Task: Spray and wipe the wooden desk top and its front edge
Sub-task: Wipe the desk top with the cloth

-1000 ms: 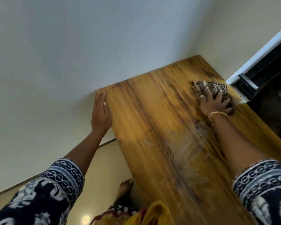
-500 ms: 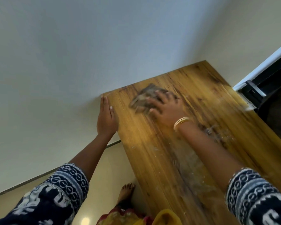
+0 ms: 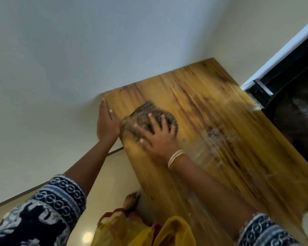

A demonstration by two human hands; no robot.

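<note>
While left hand [image 3: 107, 125] braces desk [image 3: 212, 107] | right hand [image 3: 158, 137] presses cloth [image 3: 146, 114]

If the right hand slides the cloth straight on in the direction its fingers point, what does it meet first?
Probably the wall. The right hand, pressing the cloth, points up-left over bare desk top; the left hand lies slightly aside.

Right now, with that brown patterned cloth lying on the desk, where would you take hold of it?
The brown patterned cloth lies bunched flat on the wooden desk top, pressed under the right hand's spread fingers. I would probably come from above and pinch the raised far folds, since the left hand blocks the left edge.
</note>
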